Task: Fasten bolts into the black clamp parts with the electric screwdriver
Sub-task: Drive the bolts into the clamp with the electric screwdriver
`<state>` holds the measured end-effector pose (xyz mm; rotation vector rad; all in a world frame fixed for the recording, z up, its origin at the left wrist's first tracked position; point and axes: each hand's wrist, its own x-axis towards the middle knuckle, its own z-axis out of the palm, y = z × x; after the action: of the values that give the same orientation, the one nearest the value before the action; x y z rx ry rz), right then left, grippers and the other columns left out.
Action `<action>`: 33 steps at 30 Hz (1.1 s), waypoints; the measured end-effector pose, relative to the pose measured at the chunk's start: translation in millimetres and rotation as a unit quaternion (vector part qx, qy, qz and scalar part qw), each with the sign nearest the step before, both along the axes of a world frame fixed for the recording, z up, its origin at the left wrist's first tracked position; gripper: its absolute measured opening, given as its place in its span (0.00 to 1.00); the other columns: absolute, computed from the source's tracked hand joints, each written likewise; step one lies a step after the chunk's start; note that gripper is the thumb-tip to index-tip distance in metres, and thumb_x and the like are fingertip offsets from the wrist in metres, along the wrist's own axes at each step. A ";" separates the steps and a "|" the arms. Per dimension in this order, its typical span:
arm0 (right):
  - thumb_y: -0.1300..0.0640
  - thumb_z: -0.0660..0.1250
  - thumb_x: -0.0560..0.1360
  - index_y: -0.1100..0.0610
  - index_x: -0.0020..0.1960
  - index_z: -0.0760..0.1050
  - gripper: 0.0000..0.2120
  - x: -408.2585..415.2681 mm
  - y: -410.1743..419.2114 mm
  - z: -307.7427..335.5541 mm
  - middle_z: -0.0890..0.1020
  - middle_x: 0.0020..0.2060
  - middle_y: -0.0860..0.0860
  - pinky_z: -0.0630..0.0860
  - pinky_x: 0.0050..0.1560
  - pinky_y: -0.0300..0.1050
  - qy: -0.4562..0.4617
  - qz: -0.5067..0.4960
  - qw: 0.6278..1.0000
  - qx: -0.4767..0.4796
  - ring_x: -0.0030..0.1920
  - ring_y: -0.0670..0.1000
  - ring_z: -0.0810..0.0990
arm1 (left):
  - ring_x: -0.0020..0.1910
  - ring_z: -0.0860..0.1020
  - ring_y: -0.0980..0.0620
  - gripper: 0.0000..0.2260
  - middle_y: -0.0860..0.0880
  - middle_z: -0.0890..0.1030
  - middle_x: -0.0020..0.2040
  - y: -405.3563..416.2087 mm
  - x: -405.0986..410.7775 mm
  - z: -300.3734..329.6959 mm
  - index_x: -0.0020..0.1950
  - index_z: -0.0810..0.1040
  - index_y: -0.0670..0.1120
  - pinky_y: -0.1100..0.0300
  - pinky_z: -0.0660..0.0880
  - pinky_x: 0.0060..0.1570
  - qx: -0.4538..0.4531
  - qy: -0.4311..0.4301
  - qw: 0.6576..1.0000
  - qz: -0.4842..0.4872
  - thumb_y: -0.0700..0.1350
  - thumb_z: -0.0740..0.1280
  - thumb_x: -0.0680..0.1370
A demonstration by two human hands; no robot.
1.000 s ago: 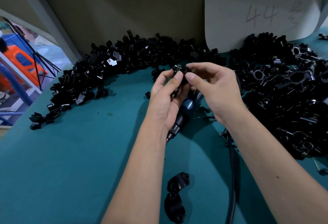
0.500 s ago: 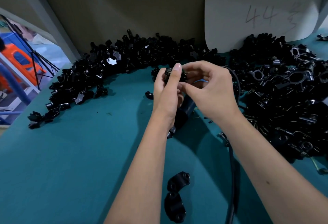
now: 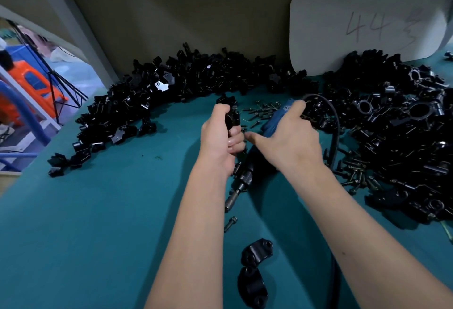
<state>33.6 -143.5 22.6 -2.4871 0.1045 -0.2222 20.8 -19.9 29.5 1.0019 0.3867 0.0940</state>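
Head view, left grip: the left hand (image 3: 220, 142) sits at the middle of the picture, its fingers curled round a black clamp part (image 3: 232, 118) held upright above the counter (image 3: 103, 223). The part sticks out of the top of the fist, with the thumb along its left side.
Head view, right grip: the right hand (image 3: 289, 142) lies just right of the left one, its fingers wrapped over the blue body of the electric screwdriver (image 3: 255, 161), and its thumb stretched left towards the left hand's knuckles.
Screwdriver: it lies slanted, the blue end up under the right fingers, the dark nose and metal bit pointing down and left between the two forearms. The bit end is just above the counter; contact cannot be told. A black cable (image 3: 335, 132) loops from its top end round to the right.
Clamp part relative to the tool: the held part is above and left of the bit, apart from it.
Loose bolts: a scatter of small bolts (image 3: 259, 111) lies behind the hands; one single bolt (image 3: 230, 223) lies below the bit.
Near edge: two black clamp halves (image 3: 255, 269) lie between the forearms.
Piles: a heap of black parts (image 3: 157, 95) curves across the back left; a larger heap (image 3: 402, 137) fills the right.
Backdrop: a white board (image 3: 367, 19) marked "44" leans against the wall.
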 end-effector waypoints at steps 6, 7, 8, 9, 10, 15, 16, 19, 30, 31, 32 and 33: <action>0.50 0.81 0.68 0.55 0.62 0.60 0.35 11.6 -17.2 2.6 0.79 0.48 0.51 0.79 0.35 0.45 0.054 -0.003 0.972 0.228 0.42 0.51 0.82 | 0.21 0.56 0.58 0.11 0.52 0.62 0.28 16.5 -0.8 -0.7 0.45 0.63 0.48 0.66 0.53 0.16 -0.016 0.042 0.998 -0.051 0.50 0.62 0.81; 0.52 0.80 0.69 0.56 0.63 0.62 0.33 12.7 -21.4 6.2 0.81 0.49 0.51 0.77 0.33 0.42 0.053 -0.009 0.955 0.293 0.41 0.49 0.83 | 0.21 0.56 0.58 0.11 0.52 0.62 0.28 21.0 -1.2 -1.1 0.44 0.63 0.48 0.66 0.53 0.16 -0.013 0.055 0.996 -0.073 0.50 0.62 0.81; 0.54 0.80 0.69 0.58 0.64 0.66 0.31 13.5 -24.4 11.7 0.82 0.50 0.53 0.77 0.32 0.41 0.053 -0.017 0.927 0.371 0.38 0.48 0.84 | 0.21 0.57 0.58 0.11 0.52 0.62 0.28 24.5 -1.8 -1.5 0.44 0.64 0.48 0.66 0.52 0.16 -0.004 0.071 0.993 -0.098 0.51 0.63 0.81; 0.56 0.79 0.71 0.59 0.64 0.69 0.28 15.0 -26.4 18.6 0.83 0.51 0.54 0.78 0.30 0.42 0.051 -0.023 0.892 0.449 0.35 0.47 0.85 | 0.21 0.57 0.58 0.12 0.52 0.62 0.28 27.5 -2.2 -2.2 0.43 0.64 0.48 0.66 0.52 0.16 0.011 0.086 0.989 -0.122 0.51 0.63 0.81; 0.58 0.77 0.72 0.59 0.63 0.71 0.24 16.7 -28.4 24.7 0.83 0.51 0.55 0.79 0.29 0.40 0.039 -0.026 0.860 0.508 0.33 0.45 0.85 | 0.21 0.57 0.58 0.12 0.52 0.63 0.28 29.1 -2.8 -3.6 0.43 0.64 0.48 0.67 0.52 0.16 0.031 0.100 0.984 -0.142 0.51 0.63 0.81; 0.57 0.72 0.77 0.54 0.58 0.72 0.13 27.4 -37.4 47.4 0.81 0.51 0.51 0.86 0.47 0.50 -0.048 -0.030 0.747 0.663 0.45 0.49 0.85 | 0.22 0.56 0.57 0.12 0.52 0.63 0.29 25.0 -4.4 -6.6 0.42 0.67 0.48 0.66 0.53 0.17 0.154 0.098 0.964 -0.195 0.53 0.63 0.82; 0.57 0.72 0.78 0.54 0.58 0.71 0.12 29.0 -38.8 50.6 0.80 0.50 0.51 0.86 0.49 0.51 -0.060 -0.032 0.724 0.686 0.45 0.49 0.83 | 0.23 0.57 0.57 0.12 0.52 0.64 0.29 23.8 -4.4 -7.1 0.44 0.68 0.48 0.66 0.53 0.18 0.172 0.089 0.962 -0.190 0.53 0.63 0.82; 0.62 0.70 0.80 0.58 0.57 0.69 0.11 32.0 -41.1 56.1 0.78 0.46 0.54 0.84 0.48 0.53 -0.092 0.003 0.649 0.755 0.40 0.52 0.82 | 0.24 0.58 0.55 0.10 0.52 0.66 0.29 23.4 -3.7 -8.3 0.43 0.68 0.48 0.65 0.54 0.19 0.236 0.077 0.955 -0.163 0.50 0.64 0.80; 0.50 0.72 0.79 0.56 0.57 0.67 0.17 26.1 -36.9 58.9 0.76 0.34 0.52 0.75 0.37 0.49 -0.131 0.021 0.630 0.765 0.31 0.51 0.74 | 0.23 0.58 0.55 0.10 0.54 0.66 0.26 34.3 -1.6 -12.1 0.42 0.68 0.49 0.66 0.55 0.19 0.310 0.078 0.932 -0.170 0.52 0.66 0.76; 0.50 0.71 0.80 0.56 0.55 0.67 0.15 25.6 -35.4 58.3 0.75 0.33 0.52 0.75 0.35 0.49 -0.135 0.013 0.635 0.760 0.30 0.51 0.73 | 0.23 0.58 0.55 0.10 0.54 0.66 0.26 34.2 -1.9 -11.4 0.42 0.69 0.50 0.66 0.55 0.19 0.322 0.075 0.926 -0.182 0.53 0.66 0.74; 0.51 0.70 0.80 0.56 0.54 0.66 0.14 25.0 -34.1 58.0 0.75 0.33 0.52 0.74 0.34 0.48 -0.138 0.008 0.639 0.756 0.29 0.51 0.73 | 0.23 0.58 0.55 0.09 0.54 0.67 0.25 33.5 -2.3 -10.9 0.41 0.69 0.50 0.66 0.55 0.20 0.334 0.072 0.920 -0.194 0.54 0.66 0.72; 0.51 0.69 0.80 0.56 0.54 0.66 0.14 24.8 -33.0 58.0 0.74 0.32 0.53 0.73 0.33 0.48 -0.140 0.005 0.642 0.754 0.28 0.51 0.72 | 0.23 0.58 0.55 0.09 0.55 0.67 0.25 32.9 -2.5 -10.4 0.40 0.70 0.51 0.66 0.55 0.20 0.345 0.068 0.913 -0.205 0.54 0.66 0.71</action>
<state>58.3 -176.5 80.6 -0.7322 0.0827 -0.3172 18.2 13.0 19.0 1.7802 0.2609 -0.2389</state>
